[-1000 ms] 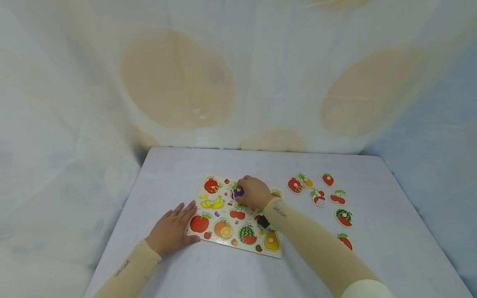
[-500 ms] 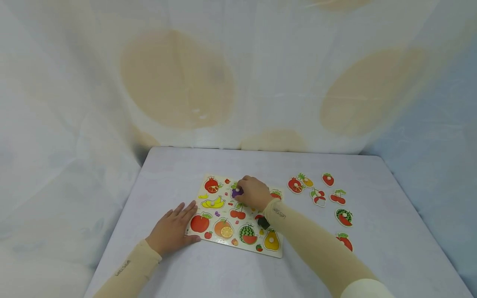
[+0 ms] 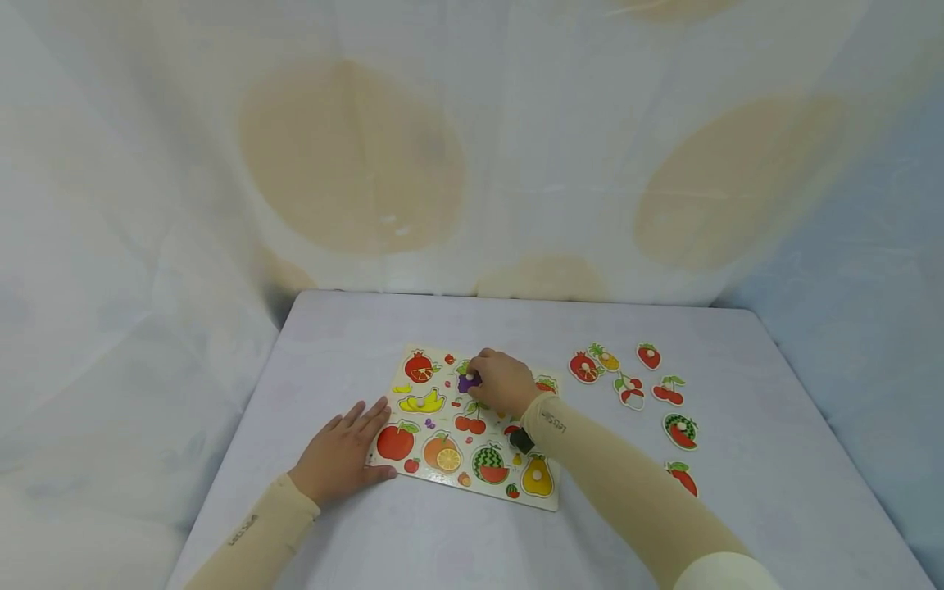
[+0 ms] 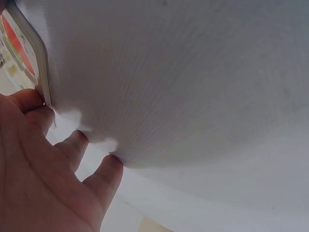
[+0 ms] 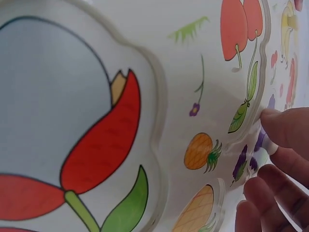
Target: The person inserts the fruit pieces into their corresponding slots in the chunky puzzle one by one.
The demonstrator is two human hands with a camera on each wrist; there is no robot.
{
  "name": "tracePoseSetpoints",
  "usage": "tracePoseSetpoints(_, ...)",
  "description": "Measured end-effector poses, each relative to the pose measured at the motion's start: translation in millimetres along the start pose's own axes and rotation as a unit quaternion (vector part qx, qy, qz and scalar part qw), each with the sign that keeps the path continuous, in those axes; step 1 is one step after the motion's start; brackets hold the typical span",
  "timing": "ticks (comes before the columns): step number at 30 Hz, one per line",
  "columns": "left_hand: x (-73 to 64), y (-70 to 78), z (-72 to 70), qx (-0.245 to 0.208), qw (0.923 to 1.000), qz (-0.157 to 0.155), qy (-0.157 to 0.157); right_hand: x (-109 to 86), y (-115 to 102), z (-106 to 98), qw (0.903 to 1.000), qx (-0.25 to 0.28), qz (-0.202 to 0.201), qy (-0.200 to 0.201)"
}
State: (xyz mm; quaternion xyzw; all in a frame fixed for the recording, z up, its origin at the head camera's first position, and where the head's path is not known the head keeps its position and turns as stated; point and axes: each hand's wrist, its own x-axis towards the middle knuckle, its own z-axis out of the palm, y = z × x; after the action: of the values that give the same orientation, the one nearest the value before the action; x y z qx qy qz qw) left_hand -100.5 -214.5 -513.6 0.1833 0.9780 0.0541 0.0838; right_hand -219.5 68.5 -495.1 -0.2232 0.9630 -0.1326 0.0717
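Note:
A fruit puzzle board [image 3: 442, 418] lies on the table. My right hand [image 3: 503, 382] is over its upper middle, the thumb and fingers curled to pinch the small knob of a purple grape piece [image 3: 468, 383]. The right wrist view shows thumb and fingertips [image 5: 285, 125] close around that knob, the piece against the board. My left hand [image 3: 339, 451] rests with fingers spread along the board's left edge. In the left wrist view, two fingers of the left hand [image 4: 48, 179] touch the board's edge and the others touch the cloth. A banana piece [image 3: 422, 402] and a pear piece [image 3: 537, 476] with knobs sit in the board.
Loose knobbed pieces lie right of the board: pomegranate [image 3: 584, 368], pineapple [image 3: 608, 359], strawberry [image 3: 649, 356], cherries [image 3: 668, 391], watermelon [image 3: 681, 431], a red-and-white fruit [image 3: 630, 392]. My right sleeve [image 3: 627, 483] partly covers an apple-like piece [image 3: 682, 478]. A pale curtain [image 3: 516, 164] hangs behind the table.
The grape piece has shifted very slightly to the left under my right fingertips. Both hands have hardly moved, and the board and loose pieces stay in place.

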Motion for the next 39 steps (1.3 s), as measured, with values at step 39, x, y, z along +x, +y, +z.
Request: tracePoseSetpoints(39,-5.8,-7.1,-7.0,0.007,1.0,0.003,0.004,-131.1,167,-56,0.9971,0.001,0.073,0.018)
